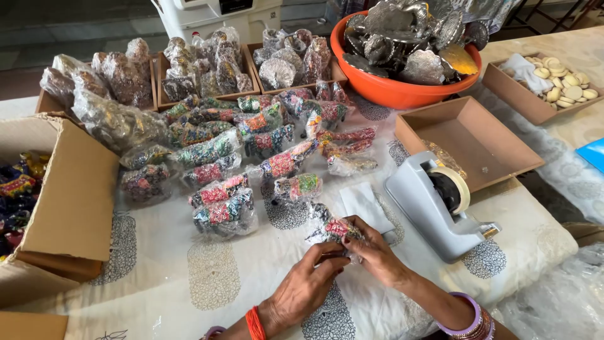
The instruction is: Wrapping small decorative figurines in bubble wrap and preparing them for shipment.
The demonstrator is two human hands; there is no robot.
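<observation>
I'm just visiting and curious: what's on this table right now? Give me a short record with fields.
Left hand: left hand pinches the lower edge of a small clear packet with a colourful beaded piece inside
Right hand: right hand grips the same packet from the right
Beside the hands: grey tape dispenser, white paper slip
Behind: heap of wrapped colourful pieces
Far end: orange bowl of silvery items, empty cardboard tray
Left edge: open cardboard box

Clothed table (189, 277) bears packets (214, 157), probably trinkets, tape dispenser (434, 204).
</observation>
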